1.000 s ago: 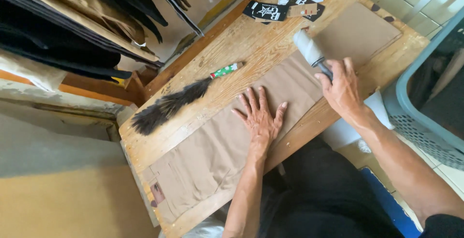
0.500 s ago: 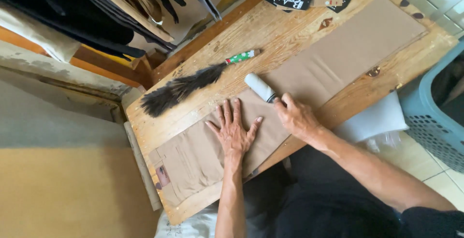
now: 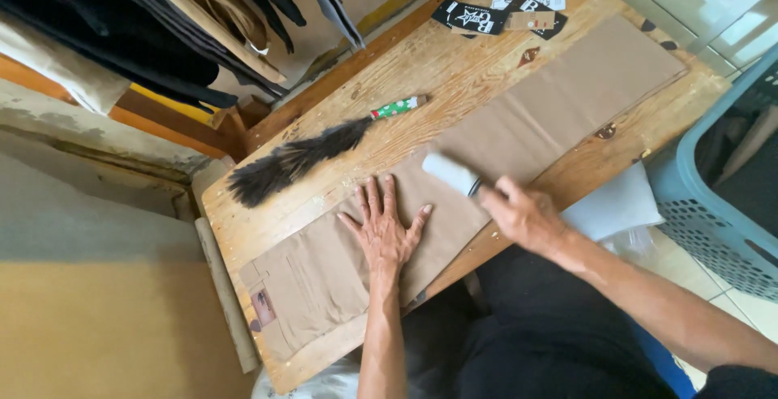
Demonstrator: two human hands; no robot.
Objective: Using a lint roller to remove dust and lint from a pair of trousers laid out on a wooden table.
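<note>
A pair of tan trousers lies flat and folded lengthwise across a wooden table. My left hand presses flat on the trousers with fingers spread, near the waist end. My right hand grips the handle of a white lint roller, whose roll rests on the cloth just right of my left hand.
A black feather duster with a green patterned handle lies beyond the trousers. Black and white cardboard tags sit at the far end. Dark and tan garments hang at the upper left. A blue laundry basket stands at the right, white cloth beside it.
My right hand has drawn the lint roller along the trousers from the leg end toward my left hand. My left hand has shifted a little toward the waist end.
</note>
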